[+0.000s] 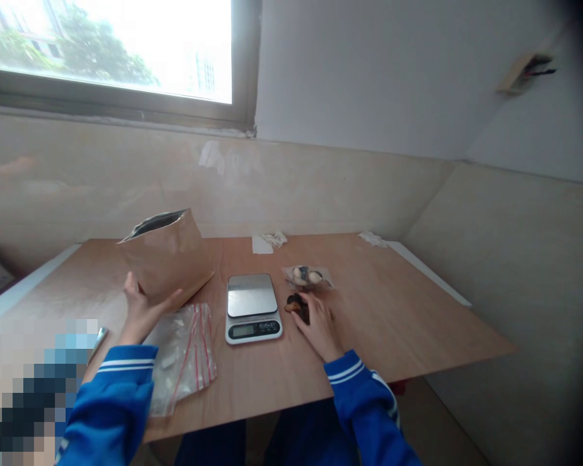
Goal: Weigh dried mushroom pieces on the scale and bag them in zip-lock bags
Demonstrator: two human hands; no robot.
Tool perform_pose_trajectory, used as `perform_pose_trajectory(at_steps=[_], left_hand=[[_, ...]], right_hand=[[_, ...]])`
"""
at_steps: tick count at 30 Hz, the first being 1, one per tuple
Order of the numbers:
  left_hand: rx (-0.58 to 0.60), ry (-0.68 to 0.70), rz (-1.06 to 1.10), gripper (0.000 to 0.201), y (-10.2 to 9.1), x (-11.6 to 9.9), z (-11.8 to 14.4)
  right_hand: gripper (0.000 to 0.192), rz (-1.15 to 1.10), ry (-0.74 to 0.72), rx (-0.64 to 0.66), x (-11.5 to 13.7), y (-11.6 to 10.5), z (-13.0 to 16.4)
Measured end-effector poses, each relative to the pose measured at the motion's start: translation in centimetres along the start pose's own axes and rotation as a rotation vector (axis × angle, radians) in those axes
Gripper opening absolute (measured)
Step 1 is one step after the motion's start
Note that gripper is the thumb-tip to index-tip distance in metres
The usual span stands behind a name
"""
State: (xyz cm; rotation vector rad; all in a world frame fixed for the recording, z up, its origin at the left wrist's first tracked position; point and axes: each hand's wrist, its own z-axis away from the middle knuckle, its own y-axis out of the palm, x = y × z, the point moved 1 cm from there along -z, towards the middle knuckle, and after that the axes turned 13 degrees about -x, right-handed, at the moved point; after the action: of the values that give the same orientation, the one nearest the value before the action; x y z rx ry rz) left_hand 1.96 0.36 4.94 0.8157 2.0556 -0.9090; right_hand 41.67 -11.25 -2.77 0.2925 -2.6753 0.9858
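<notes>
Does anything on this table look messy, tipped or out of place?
Slightly. The open brown paper bag leans tilted, steadied by the left hand. Dark brown pieces lie loose on the wooden table beside the small silver scale, under the right hand.

A plain room used as a packing spot: wooden table [369, 336], kitchen scale [252, 307], window [107, 45], tiled walls [320, 188].

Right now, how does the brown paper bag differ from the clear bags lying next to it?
The paper bag is brown and opaque; the clear bags are see-through with red stripes. The paper bag stands tilted with its mouth open, steadied by the left hand; the clear bags lie flat and loose, with no hand on them. The paper bag looks bulkier, the clear bags thin. Both sit on the table, left of the scale.
</notes>
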Motion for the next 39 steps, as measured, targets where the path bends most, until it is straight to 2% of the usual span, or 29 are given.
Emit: perform_pose_trajectory(at_steps=[4, 6, 9, 13, 17, 19, 21, 23, 26, 29, 31, 33, 36, 39], left_hand=[[-0.004, -0.099, 0.033, 0.085, 0.6, 1.4, -0.1], [0.041, -0.144, 0.008, 0.076, 0.8, 2.4, 0.3], [0.097, -0.202, -0.081, 0.076, 0.8, 3.5, 0.7], [0.105, -0.198, -0.094, 0.081, 0.6, 3.6, 0.8], [0.113, -0.180, -0.060, 0.081, 0.6, 3.2, 0.9], [0.116, -0.182, -0.062, 0.080, 0.5, 3.1, 1.0], [0.123, -0.198, -0.078, 0.080, 0.5, 3.0, 1.1], [0.121, -0.217, -0.094, 0.081, 0.5, 3.0, 1.1], [0.123, -0.207, -0.077, 0.083, 0.3, 2.8, 1.2], [0.135, -0.179, -0.052, 0.086, 0.2, 2.7, 1.3], [0.132, -0.185, -0.063, 0.085, 0.2, 2.9, 1.3], [0.117, -0.176, -0.069, 0.084, 0.2, 3.2, 1.4], [0.106, -0.152, -0.068, 0.084, 0.4, 3.5, 1.6], [0.116, -0.169, -0.100, 0.087, 0.4, 3.6, 1.7]], right_hand=[[0.039, 0.006, 0.042, -0.084, 0.0, -0.3, 0.2], [0.038, 0.007, 0.048, -0.107, 0.1, -0.4, 0.1], [0.038, -0.025, 0.046, -0.138, 0.0, -0.7, -0.3], [0.035, -0.154, 0.119, -0.168, 0.1, -1.7, -1.4], [0.032, -0.359, 0.231, -0.213, 2.8, -2.6, -4.1], [0.029, -0.448, 0.226, -0.168, 5.4, -1.9, -5.9], [0.027, -0.519, 0.164, -0.038, 8.2, -0.3, -7.7], [0.026, -0.497, 0.101, 0.078, 10.6, 1.7, -9.0], [0.024, -0.433, 0.042, 0.183, 12.0, 3.5, -9.3], [0.026, -0.356, 0.028, 0.102, 10.4, 2.8, -7.4], [0.033, -0.274, 0.037, -0.008, 8.1, 1.2, -5.2], [0.029, -0.194, 0.068, -0.079, 5.6, -0.5, -2.7], [0.027, -0.037, 0.106, -0.102, 2.8, -2.1, 0.7], [0.034, 0.039, 0.114, -0.092, 1.6, -2.1, 2.7]])
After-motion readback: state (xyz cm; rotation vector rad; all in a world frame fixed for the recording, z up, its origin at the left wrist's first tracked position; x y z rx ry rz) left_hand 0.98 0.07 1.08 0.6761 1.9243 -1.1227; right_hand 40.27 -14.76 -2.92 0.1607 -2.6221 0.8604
